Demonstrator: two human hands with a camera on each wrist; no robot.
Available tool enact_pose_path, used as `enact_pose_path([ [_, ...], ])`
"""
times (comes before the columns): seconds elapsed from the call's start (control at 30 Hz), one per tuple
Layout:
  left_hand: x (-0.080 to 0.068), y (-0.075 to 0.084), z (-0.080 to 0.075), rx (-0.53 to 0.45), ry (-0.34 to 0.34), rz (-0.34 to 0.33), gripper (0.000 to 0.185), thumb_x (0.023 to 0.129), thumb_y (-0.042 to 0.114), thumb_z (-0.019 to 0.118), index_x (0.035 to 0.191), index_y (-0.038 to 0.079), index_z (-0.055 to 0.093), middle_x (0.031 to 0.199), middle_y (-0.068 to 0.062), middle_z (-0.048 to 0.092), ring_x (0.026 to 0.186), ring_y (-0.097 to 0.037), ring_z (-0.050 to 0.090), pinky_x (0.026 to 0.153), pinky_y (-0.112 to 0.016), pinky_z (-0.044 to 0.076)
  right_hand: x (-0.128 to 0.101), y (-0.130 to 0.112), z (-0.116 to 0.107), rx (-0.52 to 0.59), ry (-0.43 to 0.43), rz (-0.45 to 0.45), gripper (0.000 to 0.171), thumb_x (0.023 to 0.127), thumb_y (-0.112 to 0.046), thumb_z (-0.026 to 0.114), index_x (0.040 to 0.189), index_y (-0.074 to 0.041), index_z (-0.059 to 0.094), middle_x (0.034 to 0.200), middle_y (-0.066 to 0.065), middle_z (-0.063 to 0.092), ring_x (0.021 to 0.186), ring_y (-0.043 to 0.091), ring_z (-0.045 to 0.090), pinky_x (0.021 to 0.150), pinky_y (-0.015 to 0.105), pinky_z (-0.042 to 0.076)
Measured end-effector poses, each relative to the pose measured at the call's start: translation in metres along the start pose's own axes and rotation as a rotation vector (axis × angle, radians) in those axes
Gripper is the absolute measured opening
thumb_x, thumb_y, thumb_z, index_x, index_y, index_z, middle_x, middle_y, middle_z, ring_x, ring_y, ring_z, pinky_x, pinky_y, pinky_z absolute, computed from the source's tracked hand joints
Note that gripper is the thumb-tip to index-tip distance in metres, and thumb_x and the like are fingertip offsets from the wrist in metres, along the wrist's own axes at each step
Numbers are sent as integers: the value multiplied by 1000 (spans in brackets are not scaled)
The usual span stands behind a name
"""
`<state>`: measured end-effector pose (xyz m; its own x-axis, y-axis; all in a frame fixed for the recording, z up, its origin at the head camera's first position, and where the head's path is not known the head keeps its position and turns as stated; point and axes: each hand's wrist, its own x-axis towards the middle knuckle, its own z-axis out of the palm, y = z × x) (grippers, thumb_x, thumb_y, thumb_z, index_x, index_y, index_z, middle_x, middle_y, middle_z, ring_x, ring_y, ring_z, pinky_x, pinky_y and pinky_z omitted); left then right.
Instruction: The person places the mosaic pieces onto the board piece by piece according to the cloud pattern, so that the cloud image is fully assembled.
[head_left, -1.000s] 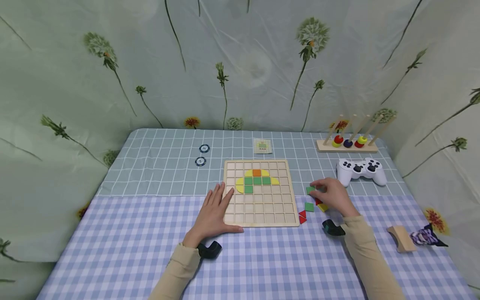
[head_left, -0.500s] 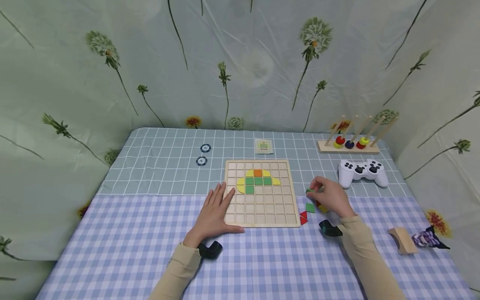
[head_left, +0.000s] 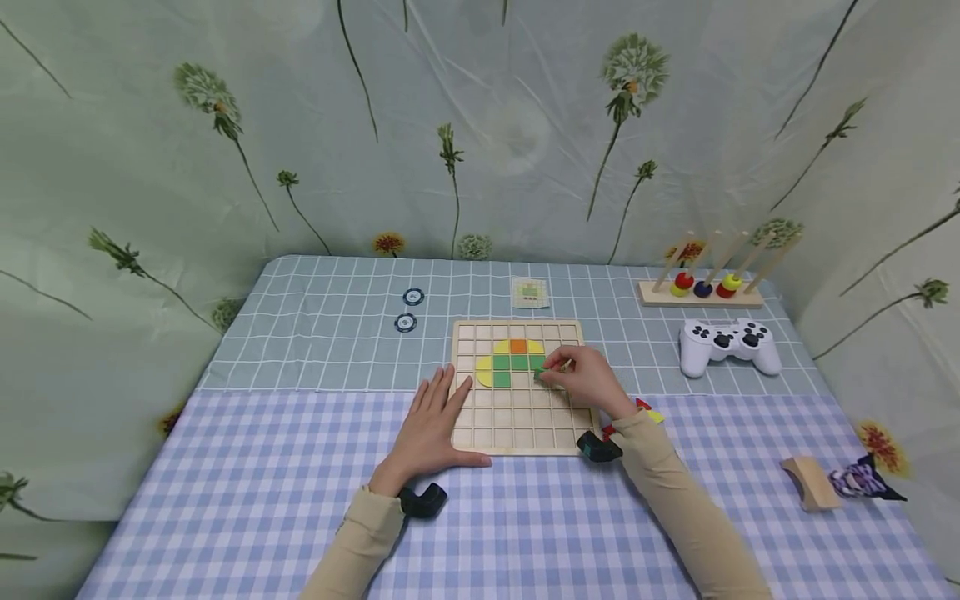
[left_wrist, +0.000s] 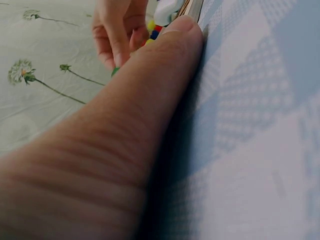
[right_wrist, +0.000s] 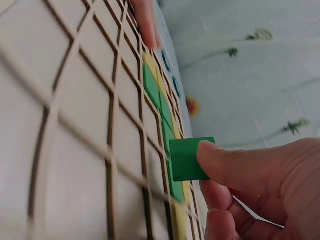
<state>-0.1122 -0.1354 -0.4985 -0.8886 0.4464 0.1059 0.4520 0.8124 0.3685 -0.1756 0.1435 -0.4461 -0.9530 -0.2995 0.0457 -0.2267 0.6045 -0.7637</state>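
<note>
Probably to keep the square, pale wooden grid board [head_left: 513,418] steady, you rest your left hand [head_left: 426,432], fingers spread, around its near-left corner, while your right hand [head_left: 588,380] pinches a green square tile [right_wrist: 186,159] by one side just over it, seemingly leaving the opposite edge free.

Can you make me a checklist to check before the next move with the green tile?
1. Green tile pinched: ok, the right grip has it.
2. Board braced: ok, the left grip rests at its left edge.
3. Tile set in a square: not ok, it is held above the board.
4. Picture card uncovered: ok, it lies behind the board.
5. All loose pieces countable: cannot tell, the right sleeve may hide some.
</note>
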Motion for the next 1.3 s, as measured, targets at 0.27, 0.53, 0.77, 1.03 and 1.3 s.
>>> enact_pose_path([
  [0.27, 0, 0, 1, 7, 4, 4, 120, 63, 80, 62, 152, 11, 22, 157, -16, 6, 143, -29, 0, 115, -43, 1, 12, -10, 23, -45, -16, -25, 5, 83, -14, 74, 83, -10, 72, 75, -3, 63, 57, 14, 46, 54, 29, 40],
  [0.53, 0, -2, -1, 16, -14, -7, 120, 64, 79, 63, 152, 11, 20, 157, -16, 5, 143, -28, -1, 115, -42, 0, 17, -12, 28, -136, -22, -4, 6, 83, -19, 73, 81, -13, 72, 76, -6, 64, 68, 12, 55, 62, 31, 46],
  [0.77, 0, 0, 0, 13, -2, 1, 119, 63, 78, 64, 152, 10, 22, 157, -17, 6, 143, -29, 1, 115, -43, 1, 15, -17, 31, -182, 17, -17, 6, 83, -17, 74, 80, -12, 73, 77, -4, 66, 71, 15, 60, 63, 33, 48],
  [1.03, 1, 0, -1, 5, -14, -15, 120, 63, 79, 64, 152, 12, 20, 157, -15, 5, 143, -27, -2, 114, -41, -2, 14, -17, 33, -215, 30, -14, 7, 81, -14, 76, 75, -13, 72, 74, -4, 64, 69, 13, 57, 62, 32, 47],
  [1.3, 0, -1, -1, 15, -30, -20, 121, 63, 82, 61, 153, 13, 18, 157, -14, 2, 143, -26, -4, 114, -40, -3, 2, -6, 17, -143, -43, -46, 7, 86, -19, 71, 88, -12, 73, 77, -6, 61, 66, 12, 51, 60, 30, 45],
])
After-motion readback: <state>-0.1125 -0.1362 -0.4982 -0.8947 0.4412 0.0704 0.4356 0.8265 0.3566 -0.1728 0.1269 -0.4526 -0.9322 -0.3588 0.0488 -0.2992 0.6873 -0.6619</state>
